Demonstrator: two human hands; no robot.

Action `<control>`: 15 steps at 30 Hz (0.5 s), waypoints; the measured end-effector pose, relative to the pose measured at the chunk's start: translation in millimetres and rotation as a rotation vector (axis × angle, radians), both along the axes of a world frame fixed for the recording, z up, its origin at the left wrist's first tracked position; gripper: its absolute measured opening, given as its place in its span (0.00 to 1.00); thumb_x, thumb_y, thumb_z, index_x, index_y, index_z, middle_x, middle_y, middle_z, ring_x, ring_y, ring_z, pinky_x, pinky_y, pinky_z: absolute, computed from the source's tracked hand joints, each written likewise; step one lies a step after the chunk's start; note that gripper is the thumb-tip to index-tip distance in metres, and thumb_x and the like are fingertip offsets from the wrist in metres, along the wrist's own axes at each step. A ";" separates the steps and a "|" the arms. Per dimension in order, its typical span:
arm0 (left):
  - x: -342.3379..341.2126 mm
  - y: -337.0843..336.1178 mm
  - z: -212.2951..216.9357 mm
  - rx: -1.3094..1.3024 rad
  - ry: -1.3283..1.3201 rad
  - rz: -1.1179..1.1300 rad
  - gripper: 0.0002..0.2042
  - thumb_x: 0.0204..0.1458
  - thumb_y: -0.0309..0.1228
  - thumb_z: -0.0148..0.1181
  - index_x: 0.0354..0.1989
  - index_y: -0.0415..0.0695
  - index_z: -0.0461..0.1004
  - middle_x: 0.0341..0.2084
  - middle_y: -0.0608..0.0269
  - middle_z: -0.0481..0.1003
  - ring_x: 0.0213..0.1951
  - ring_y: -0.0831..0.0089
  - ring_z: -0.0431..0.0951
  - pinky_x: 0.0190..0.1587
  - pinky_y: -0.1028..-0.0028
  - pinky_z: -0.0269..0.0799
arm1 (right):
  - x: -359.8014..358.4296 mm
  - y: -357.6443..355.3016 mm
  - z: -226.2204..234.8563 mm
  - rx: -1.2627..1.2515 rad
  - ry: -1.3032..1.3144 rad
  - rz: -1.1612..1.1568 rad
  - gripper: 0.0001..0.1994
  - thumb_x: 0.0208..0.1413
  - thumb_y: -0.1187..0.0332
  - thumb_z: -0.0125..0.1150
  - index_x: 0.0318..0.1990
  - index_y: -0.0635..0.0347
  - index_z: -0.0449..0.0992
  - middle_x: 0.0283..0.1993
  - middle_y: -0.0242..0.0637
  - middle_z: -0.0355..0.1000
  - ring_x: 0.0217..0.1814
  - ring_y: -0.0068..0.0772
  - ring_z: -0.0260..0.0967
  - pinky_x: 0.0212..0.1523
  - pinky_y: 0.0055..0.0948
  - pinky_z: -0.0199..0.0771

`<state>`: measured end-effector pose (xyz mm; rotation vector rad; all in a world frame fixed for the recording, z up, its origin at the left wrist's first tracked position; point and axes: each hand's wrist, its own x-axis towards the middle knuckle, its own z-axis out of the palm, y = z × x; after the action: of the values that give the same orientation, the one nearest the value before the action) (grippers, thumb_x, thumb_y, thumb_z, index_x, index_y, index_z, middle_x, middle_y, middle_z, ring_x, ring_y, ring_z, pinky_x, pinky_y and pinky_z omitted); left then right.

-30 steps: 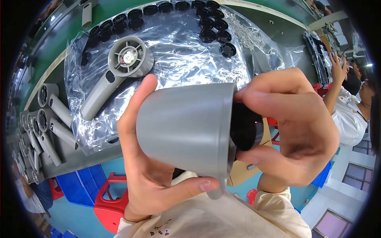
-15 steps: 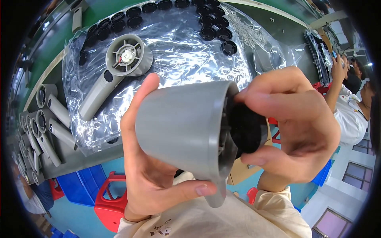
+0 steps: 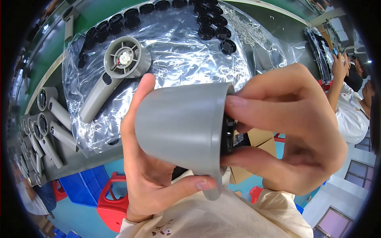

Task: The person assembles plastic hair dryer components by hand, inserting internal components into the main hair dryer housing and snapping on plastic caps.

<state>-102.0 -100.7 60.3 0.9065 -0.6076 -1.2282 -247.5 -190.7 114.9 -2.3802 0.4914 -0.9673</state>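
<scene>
While left hand cups grey housing, right hand fingers pinching black part at its rim

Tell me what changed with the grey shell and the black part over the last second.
The right hand pushed the black round part further into the grey hair dryer shell; now only its edge shows. The left hand kept its grip on the shell, and the hair dryer body on the plastic sheet stayed put.
</scene>
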 end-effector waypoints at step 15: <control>8.2 -9.7 -20.4 -0.055 0.351 -0.215 0.52 0.35 0.20 0.66 0.66 0.45 0.32 0.59 0.49 0.55 0.57 0.59 0.63 0.54 0.62 0.64 | 4.5 -0.1 -19.2 0.154 -0.142 -0.148 0.26 0.32 0.69 0.72 0.42 0.74 0.73 0.42 0.47 0.67 0.34 0.29 0.66 0.35 0.25 0.65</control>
<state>-93.8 -110.4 39.9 0.5697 -0.4614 -1.5152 -243.0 -190.8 95.7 -2.1452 0.6702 -1.1123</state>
